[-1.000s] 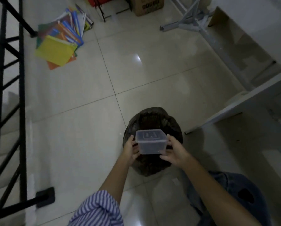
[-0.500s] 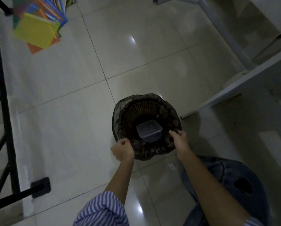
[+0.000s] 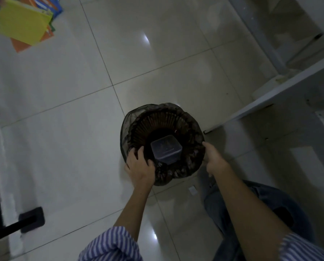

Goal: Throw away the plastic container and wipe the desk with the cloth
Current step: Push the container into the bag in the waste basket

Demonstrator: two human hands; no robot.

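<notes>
The plastic container [image 3: 166,151] lies inside the bin [image 3: 176,117], tilted against the near wall, between my two hands and just beyond their fingers. I judge the throwing-away done, so the step in hand is letting go of the bin cleanly: lift both hands straight off the rim so the dark liner [image 3: 163,172] is not dragged up, then turn toward the table and look for the cloth, which I cannot see from here. My left hand [image 3: 140,166] rests on the near rim, fingers [image 3: 134,153] curled over the liner's edge. My right hand [image 3: 214,159] touches the rim's far side with fingers loosely bent; in this dim light it seems to hold nothing.
</notes>
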